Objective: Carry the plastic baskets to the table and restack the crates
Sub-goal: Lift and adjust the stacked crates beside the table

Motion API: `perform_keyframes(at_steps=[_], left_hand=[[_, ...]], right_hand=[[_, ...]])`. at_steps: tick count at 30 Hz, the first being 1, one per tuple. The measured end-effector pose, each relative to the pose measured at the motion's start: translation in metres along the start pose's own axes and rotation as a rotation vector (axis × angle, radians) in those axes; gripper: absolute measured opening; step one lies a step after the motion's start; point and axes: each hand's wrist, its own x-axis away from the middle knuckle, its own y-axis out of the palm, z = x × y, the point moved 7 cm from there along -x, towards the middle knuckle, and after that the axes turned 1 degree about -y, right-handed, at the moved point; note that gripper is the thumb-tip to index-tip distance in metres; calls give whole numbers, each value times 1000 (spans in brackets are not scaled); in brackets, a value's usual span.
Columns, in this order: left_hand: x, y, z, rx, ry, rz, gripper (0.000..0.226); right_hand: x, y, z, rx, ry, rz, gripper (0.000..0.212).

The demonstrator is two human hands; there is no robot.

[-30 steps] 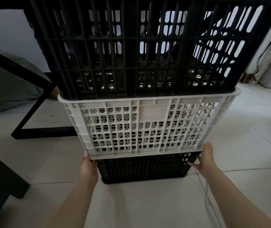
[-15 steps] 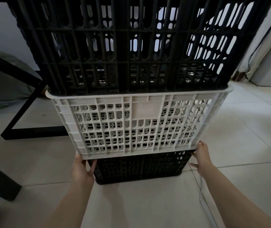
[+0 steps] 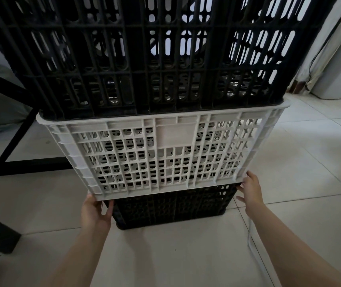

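Three crates stacked: white crate (image 3: pixel 165 154) between two black crates (image 3: pixel 144 59); left grip (image 3: pixel 96 212), right grip (image 3: pixel 251 191) clasp its base.

Tiled floor (image 3: pixel 310 172) lies open right of the crate stack (image 3: pixel 165 154); a black table frame (image 3: pixel 30 167) crowds its left.
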Motion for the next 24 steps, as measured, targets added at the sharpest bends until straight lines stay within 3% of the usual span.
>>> perform_keyframes(at_steps=[5, 16, 24], left_hand=[[6, 2, 1, 65, -45, -18, 29], [8, 9, -2, 125, -93, 4, 24], [14, 11, 0, 177, -139, 54, 22]], right_hand=[[0, 1, -4, -71, 8, 9, 52], [10, 4, -11, 69, -40, -3, 45], [7, -3, -2, -146, 46, 4, 39]])
